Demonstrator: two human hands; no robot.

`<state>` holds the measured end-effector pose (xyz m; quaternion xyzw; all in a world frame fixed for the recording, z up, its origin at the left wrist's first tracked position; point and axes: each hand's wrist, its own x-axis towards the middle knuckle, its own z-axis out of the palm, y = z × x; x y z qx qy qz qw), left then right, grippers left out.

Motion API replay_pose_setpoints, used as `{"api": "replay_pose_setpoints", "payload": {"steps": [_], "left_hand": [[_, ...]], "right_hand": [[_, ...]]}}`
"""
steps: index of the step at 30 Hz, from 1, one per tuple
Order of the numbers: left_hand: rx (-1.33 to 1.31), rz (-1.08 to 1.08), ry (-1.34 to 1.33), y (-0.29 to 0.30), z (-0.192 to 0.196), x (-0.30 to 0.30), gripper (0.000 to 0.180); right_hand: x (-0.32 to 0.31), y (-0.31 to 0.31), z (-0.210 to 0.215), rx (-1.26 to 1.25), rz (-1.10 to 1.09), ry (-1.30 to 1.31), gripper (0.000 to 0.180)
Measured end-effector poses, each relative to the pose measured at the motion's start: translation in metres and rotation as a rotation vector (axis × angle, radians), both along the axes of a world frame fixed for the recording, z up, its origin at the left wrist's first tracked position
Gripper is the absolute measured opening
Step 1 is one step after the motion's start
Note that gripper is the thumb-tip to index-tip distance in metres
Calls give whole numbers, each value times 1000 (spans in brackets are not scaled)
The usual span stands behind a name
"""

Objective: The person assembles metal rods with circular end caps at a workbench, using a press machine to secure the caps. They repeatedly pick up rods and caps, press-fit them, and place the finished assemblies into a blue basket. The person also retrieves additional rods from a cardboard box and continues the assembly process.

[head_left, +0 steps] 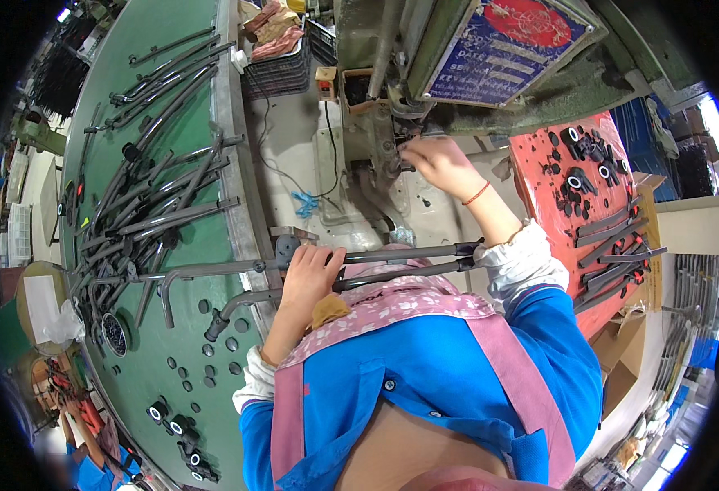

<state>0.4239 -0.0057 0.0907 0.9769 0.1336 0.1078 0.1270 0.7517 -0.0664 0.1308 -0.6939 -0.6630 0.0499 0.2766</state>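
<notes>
Where the green table (151, 98) meets its metal right edge, two long grey metal rods (392, 266) lie crosswise, long axis running left-right from the table's right edge out over the person's lap, dark fittings at their right ends. The left hand (310, 278) lies on top of them near their left portion, fingers curled over both rods, clamping them down; so the rods extend mostly to the right of that grip. The right hand (437, 164) is well apart, up at the grey machine (392, 90), fingertips pressed together at a small part at the machine's work point; the part itself is too small to tell. Left hand is clearly nearer the rods. A heap of similar bent rods (147, 204) covers the table's middle and upper area, small black caps (181, 430) near its lower edge. Red tray (539, 176) to the right carries black fittings (584, 155) and short rods along its lower edge.
</notes>
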Motion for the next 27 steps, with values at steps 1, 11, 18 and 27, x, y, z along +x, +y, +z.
{"api": "replay_pose_setpoints", "payload": {"steps": [1,11,18,27], "left_hand": [[-17,-11,39,-1,2,1,48],[-17,23,-13,-29,-3,53,44],[226,181,-79,-59,-4,83,59],[-160,254,372,-111,-1,154,54]], "right_hand": [[2,-3,-1,-132,27,-112,25],[-61,-87,-31,-519,291,95,60],[23,-165,-25,-367,229,91,43],[125,-271,-36,56,82,248,48]]}}
